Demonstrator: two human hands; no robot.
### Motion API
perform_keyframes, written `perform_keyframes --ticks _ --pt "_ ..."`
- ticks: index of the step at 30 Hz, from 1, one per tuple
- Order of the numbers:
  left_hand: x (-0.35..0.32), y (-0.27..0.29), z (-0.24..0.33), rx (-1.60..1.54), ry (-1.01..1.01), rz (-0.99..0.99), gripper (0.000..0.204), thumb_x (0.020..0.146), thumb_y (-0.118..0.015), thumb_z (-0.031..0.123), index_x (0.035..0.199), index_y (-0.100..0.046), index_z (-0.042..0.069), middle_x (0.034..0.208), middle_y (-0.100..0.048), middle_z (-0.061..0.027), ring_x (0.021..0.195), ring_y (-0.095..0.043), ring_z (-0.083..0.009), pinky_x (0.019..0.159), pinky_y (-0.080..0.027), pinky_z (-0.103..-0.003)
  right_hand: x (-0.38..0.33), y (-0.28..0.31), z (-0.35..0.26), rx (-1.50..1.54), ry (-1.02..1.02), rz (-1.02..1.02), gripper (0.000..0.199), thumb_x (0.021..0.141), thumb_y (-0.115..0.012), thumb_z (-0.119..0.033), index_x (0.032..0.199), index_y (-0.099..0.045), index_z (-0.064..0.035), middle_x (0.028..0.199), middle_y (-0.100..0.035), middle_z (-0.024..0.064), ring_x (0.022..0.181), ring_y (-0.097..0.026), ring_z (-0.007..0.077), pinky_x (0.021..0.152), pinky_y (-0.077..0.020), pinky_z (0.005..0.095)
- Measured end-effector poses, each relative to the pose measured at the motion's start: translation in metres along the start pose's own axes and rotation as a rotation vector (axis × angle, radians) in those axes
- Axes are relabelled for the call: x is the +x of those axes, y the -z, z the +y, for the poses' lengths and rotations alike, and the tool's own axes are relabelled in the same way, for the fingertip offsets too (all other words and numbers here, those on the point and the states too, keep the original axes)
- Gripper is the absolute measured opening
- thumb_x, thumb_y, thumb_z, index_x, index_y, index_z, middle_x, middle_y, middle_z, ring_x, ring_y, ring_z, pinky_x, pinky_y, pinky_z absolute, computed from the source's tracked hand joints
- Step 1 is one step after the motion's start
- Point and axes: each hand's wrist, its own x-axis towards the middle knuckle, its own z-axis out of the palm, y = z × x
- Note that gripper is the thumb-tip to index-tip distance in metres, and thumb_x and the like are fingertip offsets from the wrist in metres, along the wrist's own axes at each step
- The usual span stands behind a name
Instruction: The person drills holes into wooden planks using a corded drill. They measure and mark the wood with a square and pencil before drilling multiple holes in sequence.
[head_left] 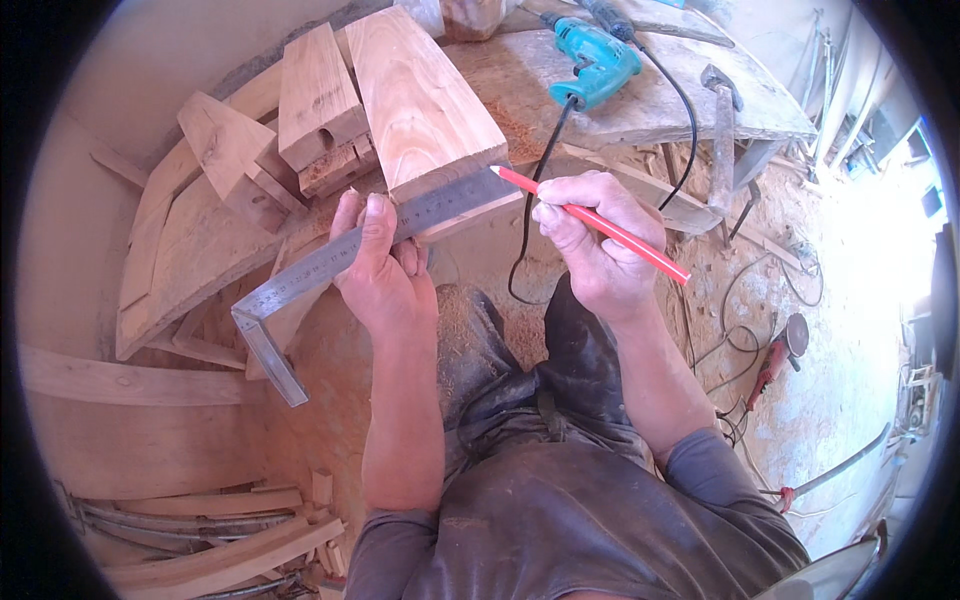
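Note:
My left hand (385, 275) grips a metal try square (300, 268), thumb on top of the blade. The square's blade lies along the near end of a pale wooden board (430, 100), and its shorter arm angles down at the left. In my right hand (605, 240) is a red carpenter's pencil (625, 240), pinched between thumb and fingers. The pencil's tip is at the right end of the blade, by the board's near right corner; whether it touches the wood I cannot tell. The board rests on the wooden bench (210, 285).
More cut wood blocks (315, 95) sit left of the board. A teal power drill (595, 65) with a black cord lies beyond it, near a hammer (722, 140) at the bench's right edge. On the floor at right are an angle grinder (775, 365) and loose cables (735, 335).

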Motion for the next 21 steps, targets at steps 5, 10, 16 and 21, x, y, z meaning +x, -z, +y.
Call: perform_keyframes --ticks 5,10,16,21 --pt "-0.001 -0.002 0.000 0.002 -0.008 0.001 0.056 0.097 -0.069 0.011 0.143 -0.042 -0.005 0.087 -0.063 -0.0046 0.051 -0.044 -0.0073 0.048 -0.037 -0.026 -0.002 0.000 0.000 0.000 -0.012 -0.019 0.006 0.090 -0.072 0.001 0.096 -0.070 0.0004 0.081 -0.068 0.0086 0.068 -0.064 0.0155 0.061 -0.0498 0.0275" --pt "0.000 -0.001 -0.002 -0.007 -0.014 0.011 0.055 0.097 -0.069 0.010 0.142 -0.042 -0.006 0.087 -0.063 -0.0056 0.051 -0.044 -0.0075 0.047 -0.037 -0.026 -0.001 -0.002 0.007 0.006 0.091 -0.006 0.006 0.091 -0.072 0.002 0.097 -0.070 0.0008 0.084 -0.070 0.0102 0.072 -0.067 0.0172 0.063 -0.0511 0.0279" --pt "0.000 0.000 -0.001 -0.018 -0.006 0.008 0.055 0.097 -0.069 0.009 0.142 -0.042 -0.006 0.087 -0.063 -0.0055 0.051 -0.044 -0.0074 0.048 -0.037 -0.026 0.010 -0.002 -0.006 0.161 0.269 0.263 0.006 0.098 -0.066 -0.004 0.103 -0.069 -0.0011 0.094 -0.075 0.0143 0.081 -0.071 0.0194 0.073 -0.0561 0.0296" --pt "-0.003 -0.004 0.002 -0.014 0.015 0.036 0.055 0.097 -0.068 0.009 0.143 -0.040 -0.005 0.089 -0.063 -0.0057 0.051 -0.042 -0.0072 0.048 -0.036 -0.026 -0.011 -0.007 0.001 -0.009 0.061 0.266 0.012 0.101 -0.061 -0.002 0.110 -0.068 0.0005 0.097 -0.075 0.0123 0.086 -0.071 0.0170 0.077 -0.0559 0.0284"
